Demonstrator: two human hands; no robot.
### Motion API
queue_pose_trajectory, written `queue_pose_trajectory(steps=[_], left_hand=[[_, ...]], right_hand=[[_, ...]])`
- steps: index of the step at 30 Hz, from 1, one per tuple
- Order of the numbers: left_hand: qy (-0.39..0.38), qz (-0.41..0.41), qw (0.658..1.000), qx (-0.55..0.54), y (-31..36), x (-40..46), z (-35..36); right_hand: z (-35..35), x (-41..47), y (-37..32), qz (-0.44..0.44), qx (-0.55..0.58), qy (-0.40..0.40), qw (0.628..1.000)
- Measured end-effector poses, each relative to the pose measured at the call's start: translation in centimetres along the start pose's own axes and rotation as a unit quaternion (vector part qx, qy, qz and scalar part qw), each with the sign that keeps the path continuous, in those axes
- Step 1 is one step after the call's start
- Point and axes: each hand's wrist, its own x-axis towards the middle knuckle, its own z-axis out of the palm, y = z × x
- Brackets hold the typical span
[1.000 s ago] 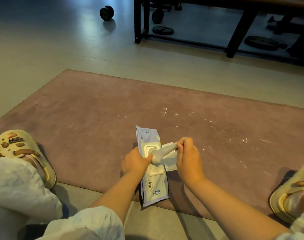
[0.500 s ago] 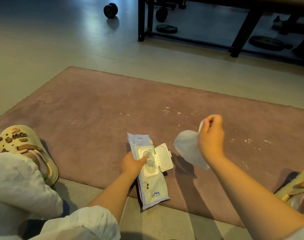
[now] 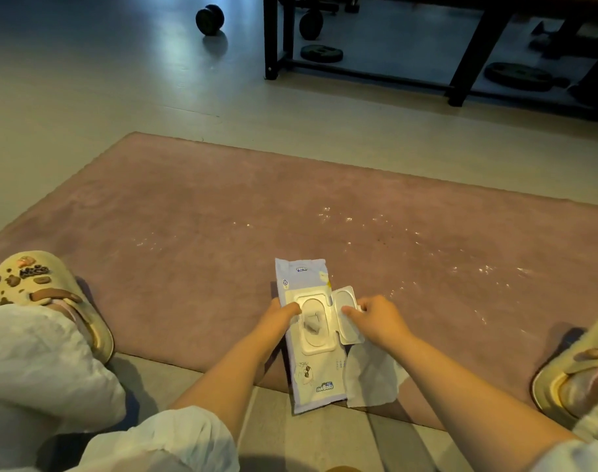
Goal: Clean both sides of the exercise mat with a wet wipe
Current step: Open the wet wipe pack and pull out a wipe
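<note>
A dusty pink exercise mat [image 3: 188, 233] lies flat on the floor, with white specks scattered across its middle and right. A pale wet wipe pack [image 3: 304, 376] rests on the mat's near edge, its white flip lid [image 3: 347, 318] folded open to the right. My left hand [image 3: 279, 318] grips the pack's left edge beside the opening. My right hand [image 3: 376, 318] pinches the open lid's edge. A pulled-out wet wipe [image 3: 369, 376] hangs from under that hand and lies beside the pack.
My feet in cream slippers sit at the mat's near edge, the left slipper [image 3: 35, 287] and the right slipper [image 3: 563, 379]. Beyond the mat stand a black rack [image 3: 273, 35], weight plates [image 3: 321, 53] and a dumbbell [image 3: 209, 19].
My right hand pulled a wipe free of the pack, lifted it to the right, then came back down onto the open lid with the wipe. My left hand stayed on the pack.
</note>
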Motion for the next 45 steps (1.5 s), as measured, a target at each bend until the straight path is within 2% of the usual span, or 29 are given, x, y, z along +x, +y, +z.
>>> queue_pose_trajectory(steps=[4, 8, 14, 17, 19, 22, 25, 27, 31, 37, 41, 45], left_hand=[[-0.002, 0.006, 0.998, 0.066, -0.5, 0.1, -0.2], [0.098, 0.047, 0.992, 0.069, -0.7, 0.3, 0.4], [0.258, 0.021, 0.954, 0.151, -0.2, 0.0, 0.5], [0.294, 0.011, 0.938, 0.186, 0.1, -0.3, 0.0], [0.262, 0.020, 0.952, 0.155, 0.2, -0.2, 0.1], [0.160, 0.040, 0.984, 0.066, 0.1, 0.3, 0.0], [0.033, 0.003, 0.999, 0.010, 0.5, -0.4, -0.5], [-0.015, -0.022, 0.999, -0.017, 0.6, -0.7, -0.7], [-0.017, -0.012, 0.999, -0.027, 0.4, -0.5, -0.6], [0.044, 0.038, 0.996, 0.067, -0.6, -0.2, 0.0], [0.059, 0.013, 0.998, -0.011, -0.3, -0.5, 0.4], [0.016, -0.029, 0.998, -0.044, -0.2, -0.8, 0.5]], right_hand=[[0.0, 0.1, 0.0, -0.010, 0.025, 0.001, 1.000], [0.0, -0.1, -0.5, -0.043, 0.063, -0.003, 0.997], [0.0, -0.3, -1.6, -0.078, 0.128, -0.032, 0.988], [0.3, -0.4, -2.0, -0.084, 0.126, -0.029, 0.988], [0.4, -0.4, -2.0, -0.084, 0.127, -0.013, 0.988], [0.1, -0.1, -1.6, -0.073, 0.132, 0.012, 0.988], [-0.1, 0.3, -0.7, -0.059, 0.113, 0.025, 0.992], [0.0, 0.3, -0.1, -0.052, 0.102, 0.029, 0.993], [0.2, 0.2, 0.5, -0.045, 0.089, 0.029, 0.995], [0.1, 0.1, -0.3, -0.048, 0.111, 0.030, 0.992], [0.4, -0.3, -0.7, -0.070, 0.157, -0.013, 0.985], [1.1, -0.4, -1.0, -0.050, 0.200, -0.063, 0.977]])
